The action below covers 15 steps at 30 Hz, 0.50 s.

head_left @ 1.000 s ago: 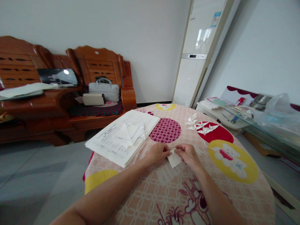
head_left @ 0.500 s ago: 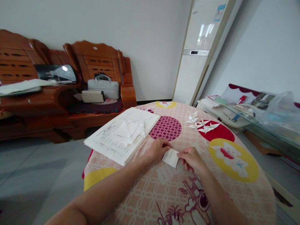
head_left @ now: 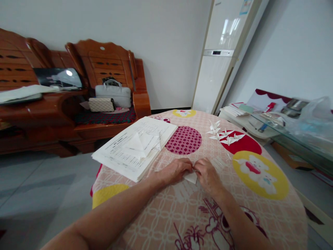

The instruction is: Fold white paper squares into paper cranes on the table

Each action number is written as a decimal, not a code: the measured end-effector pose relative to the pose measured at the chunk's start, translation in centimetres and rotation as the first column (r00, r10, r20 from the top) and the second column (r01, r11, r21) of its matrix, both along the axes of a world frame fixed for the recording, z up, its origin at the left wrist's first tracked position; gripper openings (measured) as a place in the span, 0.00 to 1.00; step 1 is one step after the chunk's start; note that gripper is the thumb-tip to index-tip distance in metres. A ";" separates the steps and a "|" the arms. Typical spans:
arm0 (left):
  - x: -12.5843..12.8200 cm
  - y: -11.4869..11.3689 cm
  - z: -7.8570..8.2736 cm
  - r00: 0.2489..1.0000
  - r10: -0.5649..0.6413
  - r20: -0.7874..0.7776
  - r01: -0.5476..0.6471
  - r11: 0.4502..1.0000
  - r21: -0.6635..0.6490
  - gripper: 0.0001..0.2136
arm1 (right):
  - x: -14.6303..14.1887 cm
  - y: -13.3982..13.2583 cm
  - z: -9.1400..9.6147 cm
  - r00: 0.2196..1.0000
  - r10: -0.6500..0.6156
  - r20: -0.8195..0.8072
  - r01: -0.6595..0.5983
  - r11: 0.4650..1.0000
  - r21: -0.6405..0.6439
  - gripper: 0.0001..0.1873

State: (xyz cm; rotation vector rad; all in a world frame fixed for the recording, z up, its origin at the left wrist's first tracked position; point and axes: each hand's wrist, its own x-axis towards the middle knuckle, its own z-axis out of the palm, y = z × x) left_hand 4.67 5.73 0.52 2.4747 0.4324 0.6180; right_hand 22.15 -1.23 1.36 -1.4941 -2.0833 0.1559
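R hand [head_left: 209, 176] moved nr L hand [head_left: 177, 170], both holding 1 paper [head_left: 191, 178].

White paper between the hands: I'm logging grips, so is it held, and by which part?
The left hand and right hand hold the white paper at its far side; the exact spots are hidden.

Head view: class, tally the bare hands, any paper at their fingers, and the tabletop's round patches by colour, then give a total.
Hands (left hand, right hand): 2
Paper at the fingers: 1
Yellow patches (far edge, right side, left edge): 3
Red patch: 1
Pink checked patch: 1
Total: 8
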 end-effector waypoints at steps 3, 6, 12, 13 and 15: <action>-0.6 -0.3 0.5 1.000 -0.012 -0.019 0.012 1.000 -0.012 0.10 | 0.5 0.1 -0.1 0.991 0.095 -0.094 -0.100 0.994 -0.045 0.13; -1.0 -0.7 1.0 0.997 -0.035 -0.070 0.034 0.999 -0.012 0.05 | 1.3 0.0 -0.1 0.980 0.127 -0.154 -0.142 0.985 -0.095 0.14; -1.0 -1.0 1.2 0.992 -0.014 -0.129 0.015 1.000 0.013 0.12 | 2.6 -0.4 0.8 0.959 0.193 -0.206 -0.234 0.951 -0.201 0.14; -1.0 -0.9 1.2 0.991 -0.008 -0.132 0.009 1.000 0.006 0.12 | 2.6 -0.5 1.0 0.960 0.198 -0.198 -0.238 0.949 -0.208 0.14; -1.0 -0.8 1.2 0.990 -0.006 -0.138 0.004 1.000 -0.016 0.11 | 2.6 -0.6 1.2 0.962 0.207 -0.176 -0.242 0.947 -0.210 0.13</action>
